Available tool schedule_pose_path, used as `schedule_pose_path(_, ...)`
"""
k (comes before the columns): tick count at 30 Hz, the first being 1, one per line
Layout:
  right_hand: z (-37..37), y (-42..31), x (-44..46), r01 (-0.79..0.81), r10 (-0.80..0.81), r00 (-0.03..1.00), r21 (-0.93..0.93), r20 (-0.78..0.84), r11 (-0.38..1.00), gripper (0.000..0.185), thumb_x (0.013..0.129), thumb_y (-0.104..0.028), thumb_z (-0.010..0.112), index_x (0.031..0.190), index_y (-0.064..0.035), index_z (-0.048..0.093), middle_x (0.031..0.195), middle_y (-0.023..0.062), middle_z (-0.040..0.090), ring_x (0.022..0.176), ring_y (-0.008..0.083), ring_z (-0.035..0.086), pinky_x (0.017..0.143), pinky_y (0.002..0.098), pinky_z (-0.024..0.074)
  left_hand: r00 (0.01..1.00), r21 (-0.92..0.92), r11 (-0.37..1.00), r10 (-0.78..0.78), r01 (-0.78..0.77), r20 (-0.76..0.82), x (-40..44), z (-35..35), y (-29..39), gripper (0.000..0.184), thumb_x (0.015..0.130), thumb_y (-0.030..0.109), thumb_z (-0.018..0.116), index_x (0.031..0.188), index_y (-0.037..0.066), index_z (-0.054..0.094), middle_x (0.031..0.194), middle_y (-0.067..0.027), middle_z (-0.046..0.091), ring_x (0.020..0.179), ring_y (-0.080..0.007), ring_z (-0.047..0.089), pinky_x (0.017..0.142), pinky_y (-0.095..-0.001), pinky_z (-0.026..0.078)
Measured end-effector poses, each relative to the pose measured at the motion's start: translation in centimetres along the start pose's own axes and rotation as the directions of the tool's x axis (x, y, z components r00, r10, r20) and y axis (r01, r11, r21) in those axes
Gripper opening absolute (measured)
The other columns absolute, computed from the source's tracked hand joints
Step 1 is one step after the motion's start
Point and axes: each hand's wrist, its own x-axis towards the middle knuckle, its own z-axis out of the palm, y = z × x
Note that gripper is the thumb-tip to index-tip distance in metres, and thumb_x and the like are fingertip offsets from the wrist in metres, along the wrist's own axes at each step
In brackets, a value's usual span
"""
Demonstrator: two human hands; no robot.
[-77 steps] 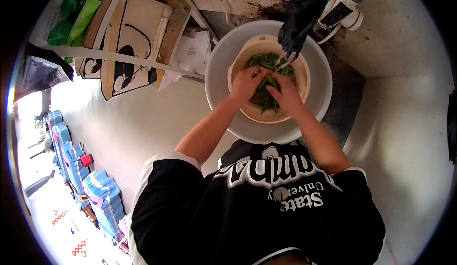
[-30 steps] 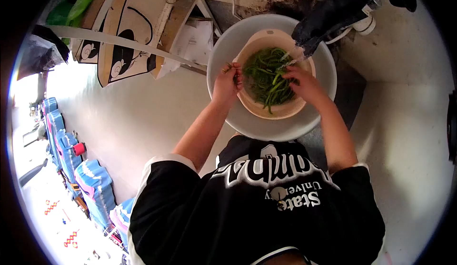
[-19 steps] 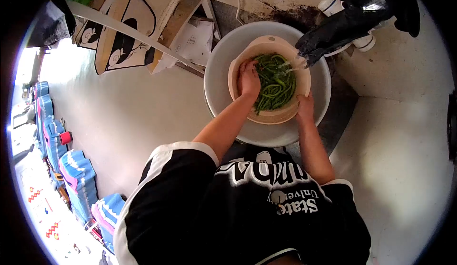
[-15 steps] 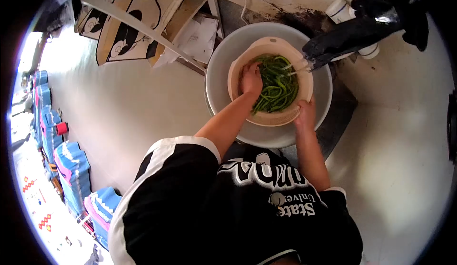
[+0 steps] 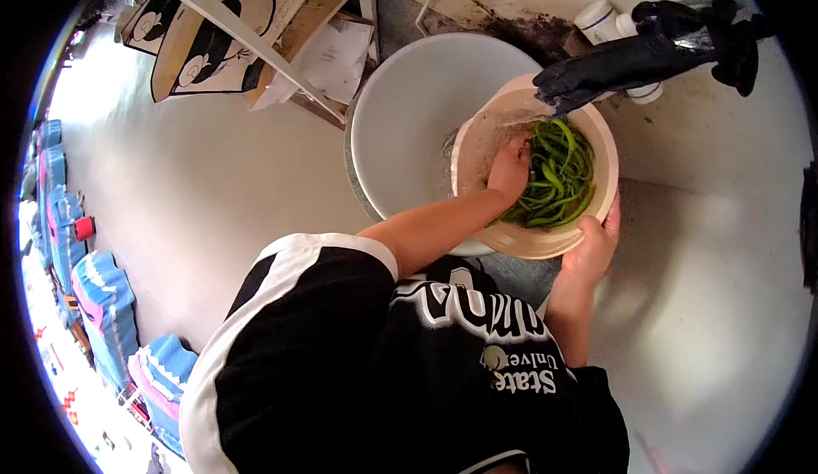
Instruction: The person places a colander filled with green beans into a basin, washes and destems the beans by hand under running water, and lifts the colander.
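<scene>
A beige plastic basin (image 5: 603, 125) is held tilted over the right side of a large grey tub (image 5: 400, 125). Long green peppers (image 5: 558, 176) are bunched on its right side, with water spilling at its left rim. Inside the basin, my left hand (image 5: 511, 170) has its fingers curled against the peppers, and its fingertips are partly hidden among them. My right hand (image 5: 592, 248) grips the lower right rim, thumb on the near side and fingers behind. Just above the basin hangs the end of a black, wrinkled covering (image 5: 613, 65), resembling gloves.
White bottles (image 5: 599, 21) stand behind the black covering, by a stained wall. At the upper left are a white metal frame (image 5: 247, 40), cartoon-printed boards (image 5: 200, 57) and papers (image 5: 336, 61). Blue-covered chairs (image 5: 106, 304) line the far left.
Both hands and the basin have moved right from the tub's middle, and the basin is now tilted. Water that streamed from the black covering's end no longer shows clearly. The peppers have shifted right.
</scene>
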Motion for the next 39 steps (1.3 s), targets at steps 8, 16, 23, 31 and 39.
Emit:
schedule_pose_path(8, -0.4, -2.7, -1.5, 0.15, -0.151, 0.988, -0.032, -0.039, 0.988, 0.069, 0.058, 0.013, 0.033, 0.127, 0.0066, 0.038, 0.122, 0.0167, 0.047, 0.111, 0.0246, 0.049, 0.096, 0.0348, 0.0386, 0.994, -0.117, 0.989, 0.095, -0.089, 0.051, -1.0, 3.3, 2.0, 0.027, 0.089, 0.01, 0.043, 0.113, 0.004, 0.052, 0.112, -0.0215, 0.053, 0.103, -0.0385, 0.049, 0.089, -0.0399, 0.038)
schedule_pose_path(16, -0.2, -3.8, -2.0, 0.239, -0.241, 0.97, -0.047, -0.039, 0.97, 0.069, 0.058, 0.014, 0.033, 0.127, 0.0069, 0.038, 0.124, 0.0162, 0.046, 0.113, 0.024, 0.048, 0.098, 0.0346, 0.0368, 0.98, -0.093, 0.976, 0.199, -0.196, 0.028, -1.0, 5.3, 2.0, 0.028, 0.088, 0.01, 0.043, 0.114, 0.003, 0.051, 0.114, -0.0202, 0.05, 0.107, -0.0377, 0.046, 0.091, -0.0396, 0.037)
schedule_pose_path(23, 0.7, -4.5, -2.9, 0.273, -0.277, 0.961, -0.138, -0.012, 0.952, 0.069, 0.059, 0.013, 0.033, 0.128, 0.007, 0.038, 0.128, 0.0158, 0.043, 0.117, 0.0231, 0.044, 0.101, 0.0335, 0.0317, 0.98, -0.167, 0.967, 0.198, -0.194, 0.009, -0.9, 6.5, 1.8, 0.028, 0.087, 0.009, 0.043, 0.114, 0.002, 0.05, 0.116, -0.0205, 0.049, 0.106, -0.0387, 0.047, 0.091, -0.0398, 0.038)
schedule_pose_path(31, 0.3, -4.3, -3.8, 0.406, -0.419, 0.905, -0.436, 0.071, 0.803, 0.063, 0.061, 0.01, 0.034, 0.124, 0.0076, 0.043, 0.134, 0.0136, 0.04, 0.127, 0.0242, 0.032, 0.105, 0.035, 0.0235, 0.98, -0.266, 0.948, 0.194, -0.176, 0.042, -1.4, 6.9, 2.6, 0.029, 0.087, 0.006, 0.043, 0.114, 0.0, 0.049, 0.114, -0.0213, 0.05, 0.106, -0.0377, 0.048, 0.093, -0.0374, 0.037)
schedule_pose_path(39, -0.2, -4.6, -4.4, 0.455, -0.453, 0.878, -0.558, 0.153, 0.694, 0.061, 0.062, 0.009, 0.038, 0.123, 0.0056, 0.045, 0.135, 0.0121, 0.039, 0.132, 0.0272, 0.023, 0.107, 0.036, 0.0179, 0.989, -0.545, 0.838, 0.102, -0.029, 0.104, -1.8, 9.2, 1.7, 0.031, 0.087, 0.005, 0.043, 0.117, 0.0, 0.048, 0.116, -0.0214, 0.05, 0.11, -0.0355, 0.047, 0.094, -0.0365, 0.036)
